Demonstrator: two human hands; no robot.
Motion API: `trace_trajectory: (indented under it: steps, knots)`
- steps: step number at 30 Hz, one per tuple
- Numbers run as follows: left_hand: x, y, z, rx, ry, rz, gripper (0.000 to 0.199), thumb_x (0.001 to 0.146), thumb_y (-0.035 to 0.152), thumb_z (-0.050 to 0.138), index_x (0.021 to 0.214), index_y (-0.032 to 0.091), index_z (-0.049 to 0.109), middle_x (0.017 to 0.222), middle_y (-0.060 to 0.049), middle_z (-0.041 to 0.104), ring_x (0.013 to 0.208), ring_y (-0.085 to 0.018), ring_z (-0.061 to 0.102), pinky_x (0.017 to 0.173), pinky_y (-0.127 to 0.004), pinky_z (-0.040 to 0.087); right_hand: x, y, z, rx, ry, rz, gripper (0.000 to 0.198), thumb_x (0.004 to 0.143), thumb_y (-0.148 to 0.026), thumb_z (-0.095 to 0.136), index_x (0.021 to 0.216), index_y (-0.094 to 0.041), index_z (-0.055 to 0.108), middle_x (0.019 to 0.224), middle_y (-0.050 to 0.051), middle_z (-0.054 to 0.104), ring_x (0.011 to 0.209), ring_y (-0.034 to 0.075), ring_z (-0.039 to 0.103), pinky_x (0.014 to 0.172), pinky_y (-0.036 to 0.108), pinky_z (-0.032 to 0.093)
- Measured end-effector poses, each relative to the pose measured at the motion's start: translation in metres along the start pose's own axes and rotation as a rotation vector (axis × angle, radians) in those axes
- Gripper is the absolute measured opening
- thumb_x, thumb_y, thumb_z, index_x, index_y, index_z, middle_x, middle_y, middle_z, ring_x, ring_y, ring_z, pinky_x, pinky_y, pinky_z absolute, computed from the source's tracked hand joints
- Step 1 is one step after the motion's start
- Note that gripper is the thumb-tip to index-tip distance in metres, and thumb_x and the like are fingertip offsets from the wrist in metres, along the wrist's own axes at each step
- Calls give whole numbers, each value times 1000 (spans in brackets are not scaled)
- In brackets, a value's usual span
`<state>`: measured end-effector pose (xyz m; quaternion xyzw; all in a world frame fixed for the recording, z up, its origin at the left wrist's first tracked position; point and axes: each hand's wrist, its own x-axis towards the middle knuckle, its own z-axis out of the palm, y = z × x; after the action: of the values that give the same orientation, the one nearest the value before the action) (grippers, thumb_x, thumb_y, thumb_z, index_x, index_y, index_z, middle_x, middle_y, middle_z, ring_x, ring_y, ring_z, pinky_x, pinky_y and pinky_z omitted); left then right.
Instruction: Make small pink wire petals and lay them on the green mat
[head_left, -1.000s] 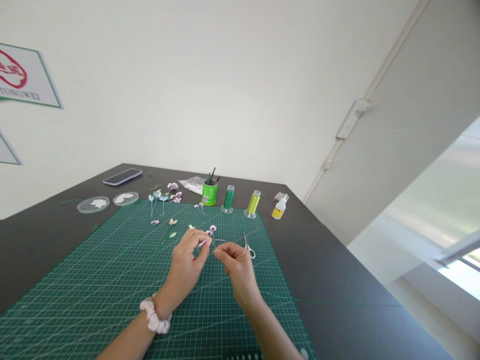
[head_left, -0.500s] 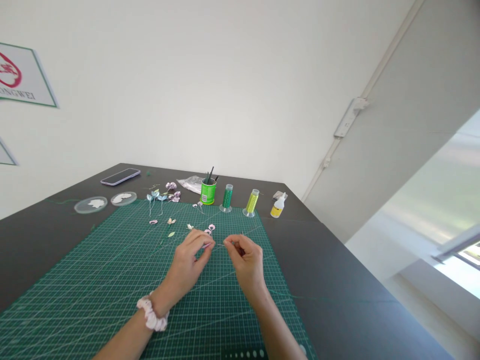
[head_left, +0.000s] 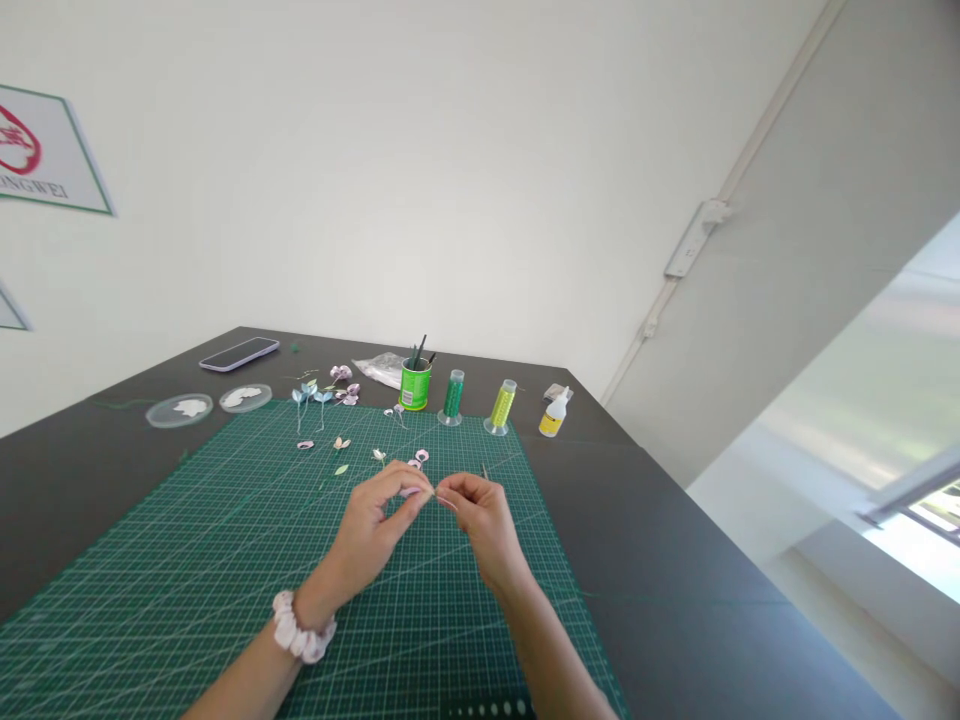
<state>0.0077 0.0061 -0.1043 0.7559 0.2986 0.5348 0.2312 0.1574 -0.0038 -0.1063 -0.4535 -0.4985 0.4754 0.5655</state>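
Observation:
Above the green cutting mat [head_left: 247, 580], my hands come together at the fingertips. My left hand [head_left: 379, 515], with a white scrunchie [head_left: 298, 630] on its wrist, pinches a small pale lilac petal [head_left: 409, 491]. Its thumb and forefinger are closed on it. My right hand [head_left: 480, 515] is also in a pinch, on a thin pale strand [head_left: 448, 503] that mostly hides behind the fingers. Just beyond the hands lie a pink-and-dark flower [head_left: 421, 456] and a small white flower [head_left: 378, 455]. A slender pointed tool [head_left: 484, 470] shows partly behind my right hand.
Behind stand a green can of tools [head_left: 415, 385], a dark green thread spool [head_left: 453, 396], a yellow-green spool [head_left: 502, 406] and a glue bottle [head_left: 554, 413]. Leftward are blue flowers [head_left: 306, 393], purple flowers [head_left: 347, 395], two shallow dishes [head_left: 161, 414] and a phone [head_left: 240, 354].
My right hand has moved left, closing the gap to my left fingertips. The strand that stretched between the hands is now mostly covered. My left hand has barely shifted.

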Motion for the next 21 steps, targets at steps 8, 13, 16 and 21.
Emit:
trace_trajectory:
  steps: [8, 13, 16, 21]
  knots:
    - [-2, -7, 2, 107, 168, -88, 17, 88, 25, 53, 75, 18, 61, 75, -2, 65, 69, -16, 60, 65, -27, 49, -6, 6, 12, 71, -62, 106, 19, 65, -34, 67, 61, -17, 62, 49, -7, 42, 44, 6, 22, 43, 23, 18]
    - [-2, -9, 4, 165, 202, -73, 15, 87, 22, 53, 74, 18, 59, 74, -1, 62, 70, -15, 58, 68, -27, 48, -9, 7, 18, 40, -26, 45, 18, 67, -32, 66, 59, -17, 60, 50, -6, 43, 49, 8, 28, 48, 24, 24]
    - [-3, -10, 4, 192, 208, -53, 16, 87, 20, 52, 73, 19, 58, 74, -1, 61, 71, -15, 58, 69, -27, 48, -12, 10, 20, 6, 4, -2, 17, 68, -31, 65, 59, -17, 60, 51, -5, 43, 51, 10, 31, 49, 25, 26]
    - [-4, -14, 4, 217, 196, -13, 15, 88, 16, 52, 74, 19, 57, 76, -1, 61, 72, -14, 58, 69, -26, 47, -16, 18, 17, -241, 83, -286, 17, 78, -26, 58, 64, -17, 61, 51, -5, 42, 48, 10, 33, 48, 24, 26]
